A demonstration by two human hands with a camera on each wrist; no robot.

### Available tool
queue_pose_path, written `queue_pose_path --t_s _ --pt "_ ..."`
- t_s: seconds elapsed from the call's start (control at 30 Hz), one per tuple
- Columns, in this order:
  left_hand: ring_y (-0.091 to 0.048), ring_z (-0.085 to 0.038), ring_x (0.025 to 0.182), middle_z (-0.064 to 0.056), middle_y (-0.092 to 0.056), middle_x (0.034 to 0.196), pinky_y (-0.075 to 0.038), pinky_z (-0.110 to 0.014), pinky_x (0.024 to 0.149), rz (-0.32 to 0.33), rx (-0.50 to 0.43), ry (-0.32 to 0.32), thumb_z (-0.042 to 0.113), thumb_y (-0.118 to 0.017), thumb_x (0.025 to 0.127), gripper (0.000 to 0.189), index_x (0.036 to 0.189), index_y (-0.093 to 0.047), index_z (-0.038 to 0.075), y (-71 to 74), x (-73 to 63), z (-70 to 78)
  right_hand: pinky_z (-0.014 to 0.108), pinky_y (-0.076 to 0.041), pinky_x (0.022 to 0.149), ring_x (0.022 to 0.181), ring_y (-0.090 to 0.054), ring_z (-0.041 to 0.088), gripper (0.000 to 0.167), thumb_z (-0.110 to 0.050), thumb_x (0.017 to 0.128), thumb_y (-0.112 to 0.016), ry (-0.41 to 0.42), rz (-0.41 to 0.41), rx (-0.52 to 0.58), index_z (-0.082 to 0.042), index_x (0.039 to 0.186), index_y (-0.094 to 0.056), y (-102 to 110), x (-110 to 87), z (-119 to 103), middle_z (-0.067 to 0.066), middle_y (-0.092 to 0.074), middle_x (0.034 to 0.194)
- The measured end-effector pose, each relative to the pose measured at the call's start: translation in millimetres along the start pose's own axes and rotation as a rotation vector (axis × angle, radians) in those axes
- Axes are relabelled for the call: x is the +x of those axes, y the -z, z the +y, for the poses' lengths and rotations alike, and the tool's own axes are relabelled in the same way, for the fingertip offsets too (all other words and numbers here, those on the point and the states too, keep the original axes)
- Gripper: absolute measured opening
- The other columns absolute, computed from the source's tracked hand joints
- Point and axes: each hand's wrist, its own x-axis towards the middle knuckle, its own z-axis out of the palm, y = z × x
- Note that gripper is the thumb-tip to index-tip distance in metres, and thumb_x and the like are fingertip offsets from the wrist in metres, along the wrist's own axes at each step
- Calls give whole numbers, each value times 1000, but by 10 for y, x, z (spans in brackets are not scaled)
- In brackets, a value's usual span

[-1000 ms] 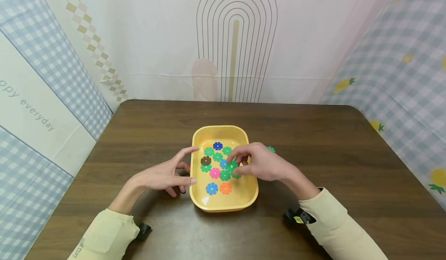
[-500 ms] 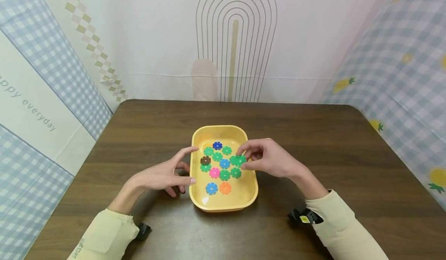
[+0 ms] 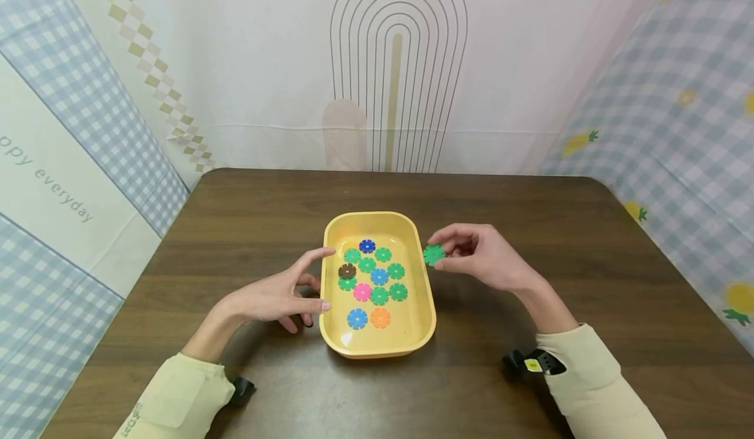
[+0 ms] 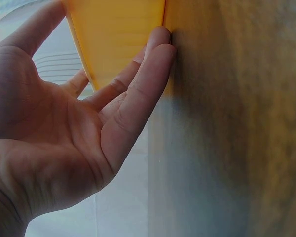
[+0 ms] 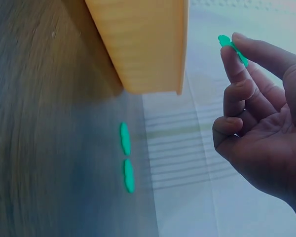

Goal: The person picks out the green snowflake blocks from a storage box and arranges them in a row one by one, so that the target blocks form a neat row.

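Between thumb and index finger, my right hand [image 3: 480, 256] pinches a green snowflake disc [image 3: 434, 255] just outside the right rim of a yellow tray [image 3: 427, 324]. The right wrist view shows this green disc [image 5: 241, 58] edge-on, held above the table. My left hand [image 3: 277, 295] rests at the tray's left side, thumb tip and index fingertip at the rim. In the left wrist view its other fingers [image 4: 138, 101] lie fairly straight against the tray wall [image 4: 118, 34]. Inside the tray lie several discs: green, blue, a brown disc [image 3: 347, 271], a pink disc [image 3: 362, 292] and an orange disc [image 3: 380, 318].
Two green discs lie flat on the table beyond the tray in the right wrist view, a nearer disc [image 5: 125, 139] and another disc [image 5: 129, 176]; my right hand hides them in the head view. The dark wooden table [image 3: 265, 216] ends at a patterned cloth backdrop [image 3: 265, 66].
My right hand has lifted a green disc from the tray's right part and carried it right, past the rim. The left hand and the tray have stayed in place.
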Motion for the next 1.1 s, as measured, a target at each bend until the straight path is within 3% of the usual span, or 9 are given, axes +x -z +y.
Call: queue_pose_path --t_s 0.37,0.63,1.1 --pt "-70 -27 85 -21 -56 135 -62 -44 71 0 -3 -11 37 -76 99 94 165 -9 40 -1 -15 1 24 -53 67 80 -65 14 34 -11 90 -85 -59 90 -12 -5 122 -74 160 -10 168 7 -73 94" --pt "-70 -28 85 -20 -56 134 -62 -44 71 -2 -4 -14 36 -75 99 93 165 -9 40 -2 -10 -8 30 -57 74 84 -65 16 36 -15 94 -82 -103 102 -40 -6 127 -72 251 -20 272 9 -73 98" --pt "-69 -28 86 -21 -55 135 -62 -45 71 -8 -5 -27 37 -75 99 94 165 -9 40 -2 -13 -14 32 -57 80 94 -62 15 42 -26 97 -80 -215 153 -87 -10 135 -70 435 -30 525 8 -70 108"
